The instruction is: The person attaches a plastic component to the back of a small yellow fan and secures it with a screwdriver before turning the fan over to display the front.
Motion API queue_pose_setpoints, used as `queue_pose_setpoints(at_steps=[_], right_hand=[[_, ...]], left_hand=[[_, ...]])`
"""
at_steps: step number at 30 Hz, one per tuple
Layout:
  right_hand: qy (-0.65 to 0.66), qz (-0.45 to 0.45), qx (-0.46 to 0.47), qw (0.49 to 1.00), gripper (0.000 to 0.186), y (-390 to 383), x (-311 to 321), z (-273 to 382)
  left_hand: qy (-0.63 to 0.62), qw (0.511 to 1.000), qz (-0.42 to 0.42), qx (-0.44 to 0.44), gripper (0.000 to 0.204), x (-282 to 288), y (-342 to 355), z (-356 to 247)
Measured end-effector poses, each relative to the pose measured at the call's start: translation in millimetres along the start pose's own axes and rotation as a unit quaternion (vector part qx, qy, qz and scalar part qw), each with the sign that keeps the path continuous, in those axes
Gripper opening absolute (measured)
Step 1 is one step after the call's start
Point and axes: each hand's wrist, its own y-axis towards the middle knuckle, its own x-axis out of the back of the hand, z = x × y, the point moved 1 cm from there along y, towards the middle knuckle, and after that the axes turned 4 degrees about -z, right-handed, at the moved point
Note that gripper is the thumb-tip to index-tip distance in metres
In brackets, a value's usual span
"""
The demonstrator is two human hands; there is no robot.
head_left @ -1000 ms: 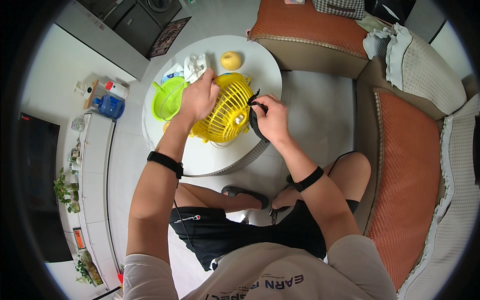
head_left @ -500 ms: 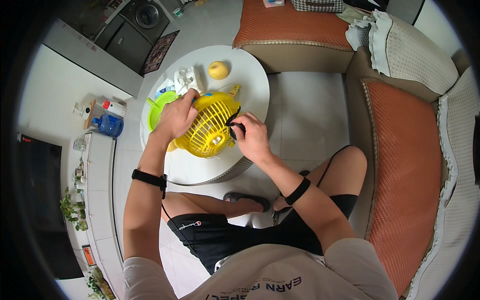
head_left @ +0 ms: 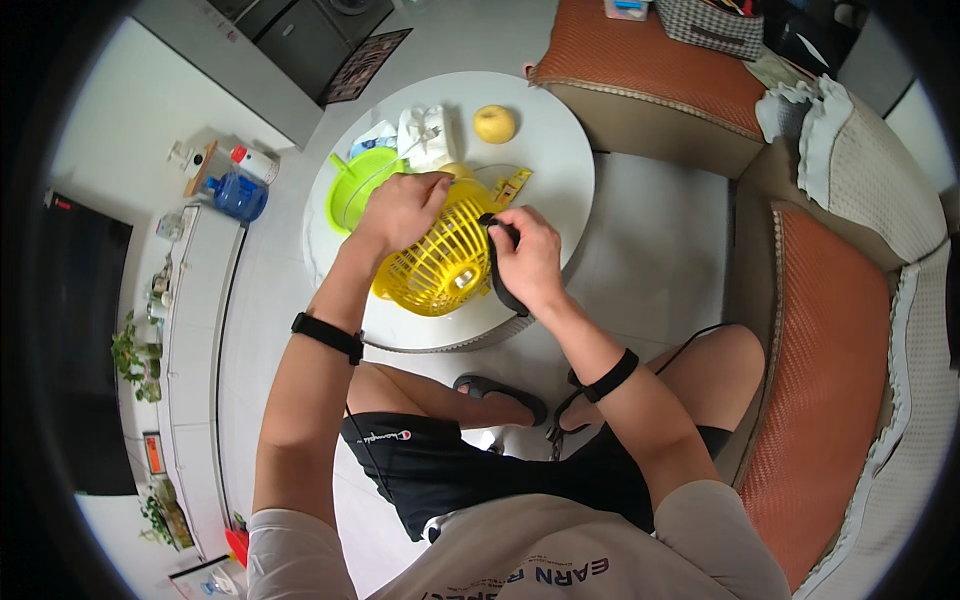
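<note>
A yellow wire-grille fan (head_left: pixel 440 265) lies on the round white table (head_left: pixel 560 170). My left hand (head_left: pixel 400 208) grips its upper left rim. My right hand (head_left: pixel 528 262) holds a black curved band (head_left: pixel 497 285) against the fan's right edge. Both wrists wear black bands. A yellow apple (head_left: pixel 494 124) sits at the table's far side, apart from both hands.
A green bowl (head_left: pixel 352 188) and a white packet (head_left: pixel 425 132) sit on the table behind the fan. Orange-cushioned sofas (head_left: pixel 830 330) run along the right and top. A blue water jug (head_left: pixel 238 196) stands on the floor at left beside a low white cabinet (head_left: pixel 190 330).
Both hands have stayed on the fan, with the left hand shifting slightly along the rim. The head view has tilted, so the table sits a little differently in the picture.
</note>
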Motion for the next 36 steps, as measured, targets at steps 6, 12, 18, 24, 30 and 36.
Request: queue_pose_setpoints(at_steps=[6,12,18,24,30,36], right_hand=[[-0.010,0.046,0.024,0.999,0.010,57,-26,-3],[0.016,0.117,0.021,0.993,0.012,24,11,-4],[0.011,0.106,0.008,0.994,0.010,21,11,0],[-0.050,0.140,0.036,0.988,0.013,59,-13,1],[0.014,0.089,0.043,0.995,0.014,1,14,-7],[0.023,0.018,0.056,0.998,0.012,-5,10,-3]], left_hand=[[0.024,1.000,0.014,0.014,0.041,0,5,2],[0.034,0.999,-0.022,-0.004,0.037,-5,-1,2],[0.035,0.999,-0.012,-0.026,0.036,-4,2,3],[0.022,1.000,0.000,0.003,0.038,-4,3,4],[0.039,0.999,0.011,0.018,0.039,-1,4,-1],[0.033,0.999,-0.012,-0.016,0.038,-5,1,7]])
